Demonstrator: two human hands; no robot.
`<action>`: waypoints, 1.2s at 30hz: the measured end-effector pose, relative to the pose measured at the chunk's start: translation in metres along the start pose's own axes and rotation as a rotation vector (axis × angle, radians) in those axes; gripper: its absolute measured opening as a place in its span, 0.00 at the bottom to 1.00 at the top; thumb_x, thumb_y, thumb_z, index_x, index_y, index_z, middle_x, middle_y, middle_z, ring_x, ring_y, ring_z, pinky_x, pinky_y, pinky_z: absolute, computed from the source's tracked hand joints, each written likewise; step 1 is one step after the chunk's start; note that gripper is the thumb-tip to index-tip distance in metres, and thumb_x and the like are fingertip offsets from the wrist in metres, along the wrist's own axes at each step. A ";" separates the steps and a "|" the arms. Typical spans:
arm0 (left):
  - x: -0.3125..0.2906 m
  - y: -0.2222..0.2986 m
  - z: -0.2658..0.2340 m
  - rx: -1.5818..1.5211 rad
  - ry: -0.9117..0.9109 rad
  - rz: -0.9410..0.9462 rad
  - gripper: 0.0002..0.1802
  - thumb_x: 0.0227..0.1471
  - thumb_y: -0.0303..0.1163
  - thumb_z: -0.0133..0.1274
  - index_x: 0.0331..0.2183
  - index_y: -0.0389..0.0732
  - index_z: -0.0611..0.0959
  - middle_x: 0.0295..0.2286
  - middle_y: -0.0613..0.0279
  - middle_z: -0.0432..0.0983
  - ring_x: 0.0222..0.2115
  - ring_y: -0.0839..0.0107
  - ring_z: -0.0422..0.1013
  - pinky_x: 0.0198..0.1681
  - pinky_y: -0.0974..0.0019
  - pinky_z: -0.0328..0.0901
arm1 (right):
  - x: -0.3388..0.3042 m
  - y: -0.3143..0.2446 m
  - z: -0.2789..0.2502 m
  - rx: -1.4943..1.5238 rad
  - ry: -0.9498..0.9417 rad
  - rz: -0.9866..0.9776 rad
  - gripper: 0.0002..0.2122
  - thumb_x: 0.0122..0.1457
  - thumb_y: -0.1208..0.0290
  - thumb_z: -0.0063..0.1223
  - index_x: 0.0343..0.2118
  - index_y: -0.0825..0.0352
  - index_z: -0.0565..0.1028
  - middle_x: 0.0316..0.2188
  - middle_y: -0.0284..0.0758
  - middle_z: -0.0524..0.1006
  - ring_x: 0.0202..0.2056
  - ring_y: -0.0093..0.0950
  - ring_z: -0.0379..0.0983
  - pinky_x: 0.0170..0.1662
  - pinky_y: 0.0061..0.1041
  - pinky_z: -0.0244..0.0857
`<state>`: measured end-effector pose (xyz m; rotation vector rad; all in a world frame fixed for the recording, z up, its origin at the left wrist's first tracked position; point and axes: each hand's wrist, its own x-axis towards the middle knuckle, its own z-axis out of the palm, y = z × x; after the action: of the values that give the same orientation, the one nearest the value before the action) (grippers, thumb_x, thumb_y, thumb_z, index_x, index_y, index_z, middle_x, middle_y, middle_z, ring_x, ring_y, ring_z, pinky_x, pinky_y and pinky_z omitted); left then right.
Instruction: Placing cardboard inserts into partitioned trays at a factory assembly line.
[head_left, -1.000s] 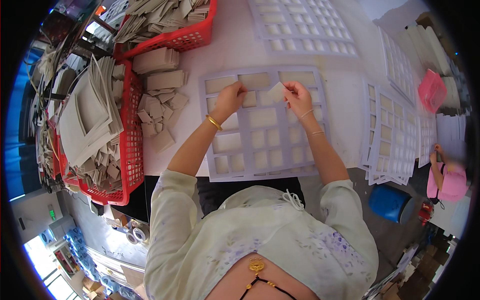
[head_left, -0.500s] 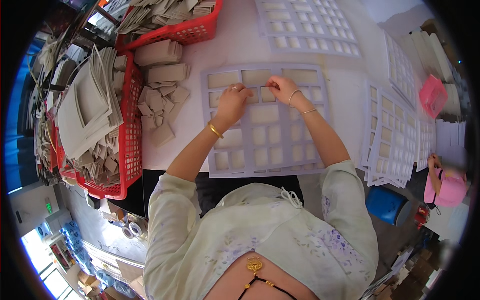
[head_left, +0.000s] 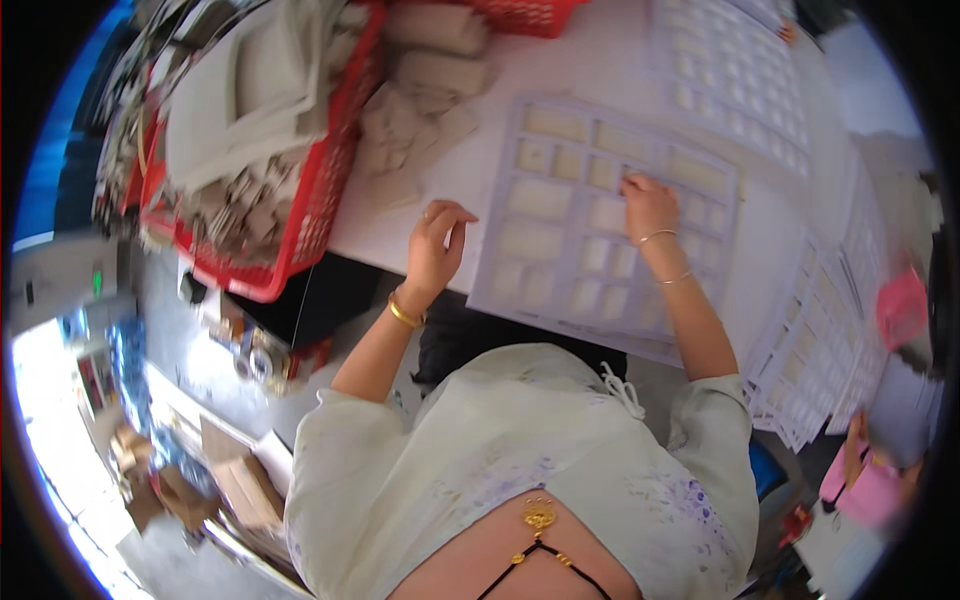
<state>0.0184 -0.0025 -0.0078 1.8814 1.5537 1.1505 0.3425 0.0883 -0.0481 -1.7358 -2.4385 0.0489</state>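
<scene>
A red perforated plastic basket [head_left: 322,195] holds grey card pieces [head_left: 245,210]. The left hand [head_left: 435,250] is empty, fingers parted, beside a pale rectangular gridded panel [head_left: 577,210] on the white worktop [head_left: 540,65]; the right hand [head_left: 652,210] bends over it, any grip unclear.

From my remote seat I'm seeing a loose, pale green blouse [head_left: 470,450] filling six o'clock, its wide sleeves [head_left: 345,440] ending near the elbows, its purple floral print [head_left: 692,497] showing between four and five, a whitish drawstring bow [head_left: 624,392] dangling at four. A gold bangle [head_left: 405,312] is circling the left hand's [head_left: 432,245] wrist at nine; two thin bracelets [head_left: 658,236] are ringing the arm behind the right hand [head_left: 652,208]. A gold pendant [head_left: 538,514] is hanging at six on black cord [head_left: 500,576].
</scene>
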 end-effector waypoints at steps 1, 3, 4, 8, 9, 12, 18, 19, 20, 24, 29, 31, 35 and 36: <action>-0.004 -0.008 -0.009 0.034 0.018 0.003 0.10 0.41 0.14 0.50 0.28 0.39 0.78 0.30 0.55 0.72 0.34 0.56 0.70 0.36 0.61 0.65 | 0.000 -0.004 -0.006 -0.016 -0.011 0.005 0.09 0.50 0.74 0.49 0.34 0.60 0.77 0.37 0.29 0.74 0.41 0.29 0.70 0.48 0.34 0.58; -0.006 -0.037 -0.031 0.205 0.041 0.013 0.11 0.41 0.16 0.52 0.31 0.38 0.77 0.32 0.54 0.71 0.37 0.56 0.69 0.39 0.61 0.63 | 0.005 -0.007 -0.017 -0.034 -0.049 -0.036 0.10 0.48 0.74 0.50 0.34 0.60 0.77 0.37 0.29 0.74 0.41 0.29 0.70 0.50 0.33 0.58; -0.009 -0.059 -0.043 0.327 0.039 0.029 0.16 0.40 0.20 0.54 0.36 0.39 0.76 0.35 0.52 0.71 0.40 0.55 0.67 0.43 0.58 0.62 | 0.006 -0.008 -0.019 -0.067 -0.079 -0.045 0.11 0.47 0.75 0.52 0.35 0.60 0.78 0.37 0.29 0.73 0.41 0.29 0.70 0.51 0.32 0.57; 0.001 -0.089 -0.077 0.639 -0.014 -0.143 0.22 0.40 0.26 0.58 0.41 0.41 0.73 0.40 0.52 0.70 0.42 0.51 0.66 0.45 0.54 0.62 | 0.010 -0.010 -0.016 -0.074 -0.108 -0.044 0.13 0.45 0.76 0.54 0.36 0.60 0.78 0.37 0.30 0.73 0.41 0.29 0.69 0.52 0.34 0.57; 0.002 -0.089 -0.080 0.690 -0.080 -0.205 0.24 0.40 0.28 0.59 0.42 0.41 0.73 0.41 0.52 0.69 0.43 0.51 0.66 0.46 0.54 0.63 | 0.009 -0.012 -0.015 -0.068 -0.103 -0.048 0.12 0.45 0.76 0.54 0.36 0.60 0.78 0.37 0.30 0.73 0.41 0.30 0.69 0.53 0.34 0.57; 0.006 -0.089 -0.082 0.763 -0.177 -0.310 0.27 0.39 0.31 0.60 0.44 0.41 0.72 0.42 0.52 0.69 0.44 0.51 0.65 0.46 0.55 0.63 | 0.006 -0.016 -0.017 -0.045 -0.082 -0.036 0.12 0.45 0.77 0.54 0.35 0.60 0.78 0.36 0.31 0.73 0.41 0.31 0.69 0.54 0.35 0.57; 0.010 -0.093 -0.086 0.745 -0.235 -0.307 0.31 0.36 0.33 0.62 0.46 0.42 0.72 0.43 0.51 0.68 0.45 0.52 0.65 0.47 0.56 0.64 | 0.008 -0.005 -0.012 0.023 -0.059 0.001 0.12 0.45 0.77 0.52 0.35 0.59 0.78 0.36 0.31 0.73 0.40 0.31 0.70 0.55 0.35 0.57; 0.010 -0.091 -0.087 0.715 -0.253 -0.315 0.31 0.35 0.34 0.63 0.45 0.41 0.72 0.43 0.50 0.68 0.46 0.53 0.65 0.47 0.56 0.64 | 0.009 -0.005 -0.013 0.047 -0.063 0.003 0.12 0.46 0.77 0.52 0.35 0.59 0.78 0.36 0.31 0.74 0.40 0.31 0.70 0.55 0.35 0.57; 0.010 -0.092 -0.086 0.708 -0.256 -0.308 0.31 0.35 0.34 0.63 0.45 0.41 0.72 0.43 0.50 0.68 0.46 0.53 0.65 0.47 0.56 0.64 | 0.008 -0.006 -0.014 0.040 -0.063 0.011 0.12 0.46 0.77 0.52 0.35 0.59 0.78 0.36 0.31 0.74 0.40 0.31 0.70 0.55 0.35 0.57; 0.010 -0.097 -0.087 0.673 -0.235 -0.326 0.31 0.35 0.34 0.63 0.45 0.41 0.71 0.41 0.48 0.70 0.43 0.53 0.67 0.45 0.56 0.65 | 0.007 -0.007 -0.016 0.072 -0.041 0.031 0.11 0.46 0.77 0.51 0.34 0.59 0.78 0.36 0.30 0.74 0.40 0.30 0.70 0.55 0.35 0.57; 0.008 -0.104 -0.087 0.645 -0.235 -0.285 0.31 0.36 0.34 0.62 0.45 0.41 0.70 0.38 0.48 0.72 0.41 0.52 0.69 0.43 0.55 0.66 | 0.008 -0.004 -0.013 0.073 -0.034 0.010 0.13 0.46 0.77 0.50 0.37 0.60 0.76 0.37 0.31 0.74 0.41 0.31 0.70 0.55 0.35 0.57; 0.008 -0.101 -0.088 0.664 -0.243 -0.275 0.32 0.36 0.34 0.62 0.45 0.41 0.69 0.38 0.48 0.72 0.41 0.52 0.69 0.42 0.55 0.66 | 0.011 -0.006 -0.009 -0.005 0.062 0.020 0.17 0.46 0.77 0.50 0.41 0.60 0.73 0.38 0.33 0.74 0.41 0.32 0.70 0.52 0.36 0.59; -0.001 -0.101 -0.090 0.590 -0.144 -0.198 0.32 0.36 0.32 0.61 0.46 0.40 0.69 0.39 0.50 0.72 0.41 0.52 0.68 0.43 0.56 0.65 | 0.034 -0.079 -0.020 0.373 0.205 -0.147 0.18 0.47 0.77 0.51 0.45 0.62 0.70 0.41 0.37 0.73 0.40 0.35 0.72 0.45 0.34 0.65; -0.008 -0.103 -0.088 0.552 -0.082 -0.175 0.32 0.36 0.32 0.61 0.46 0.40 0.69 0.40 0.50 0.71 0.41 0.53 0.68 0.43 0.56 0.65 | 0.039 -0.102 -0.013 0.558 0.162 -0.169 0.18 0.48 0.77 0.53 0.45 0.64 0.70 0.42 0.39 0.73 0.40 0.35 0.73 0.43 0.32 0.68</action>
<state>-0.1133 0.0035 -0.0402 2.0280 2.0914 0.5938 0.2360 0.0910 -0.0197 -1.2375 -2.1632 0.4965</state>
